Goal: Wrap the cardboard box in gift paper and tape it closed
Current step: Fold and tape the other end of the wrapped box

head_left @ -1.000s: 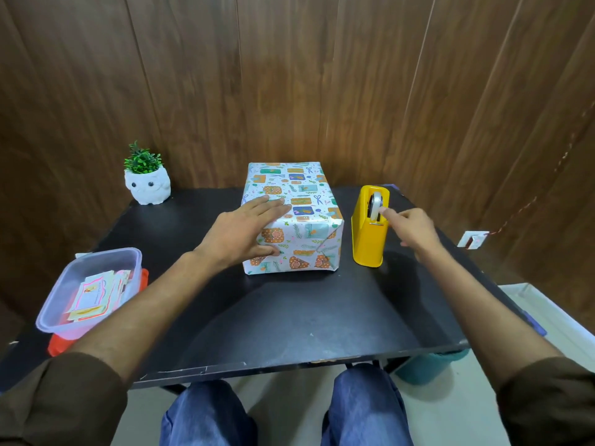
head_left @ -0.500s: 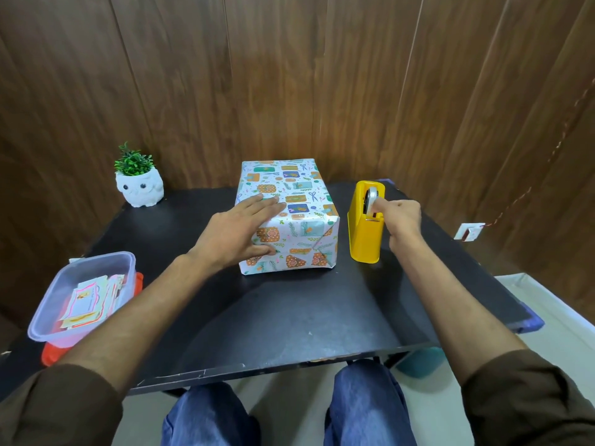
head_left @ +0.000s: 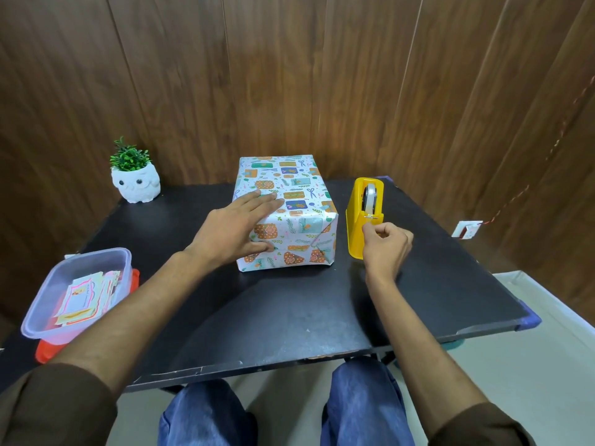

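Head view, surface: a black flat surface [head_left: 306, 300] stood against a brown wood-panelled wall, with the person seated at 6 o'clock.
Task's thing: the cardboard box wrapped in white gift paper with orange, blue and green prints [head_left: 299, 201] lay just past the centre towards 12 o'clock, its near end folded shut in triangles.
Left hand: the left hand [head_left: 231, 231] lay flat on the box's near left top edge, fingers [head_left: 267, 201] straight and released, the thumb down on the near face.
Right hand: the right hand [head_left: 386, 246] was curled, thumb and forefinger pinching the end of the clear tape [head_left: 371, 196] at the metal cutter.
Dispenser: the yellow plastic tape dispenser [head_left: 355, 230] stood upright just beside the box at its 3 o'clock, apart from it.
Elsewhere: a white owl-shaped pot with a green plant [head_left: 135, 185] sat at 10 o'clock; a clear plastic tub [head_left: 42, 310] of paper slips [head_left: 83, 294] sat on a red lid [head_left: 45, 352] at 8 o'clock.
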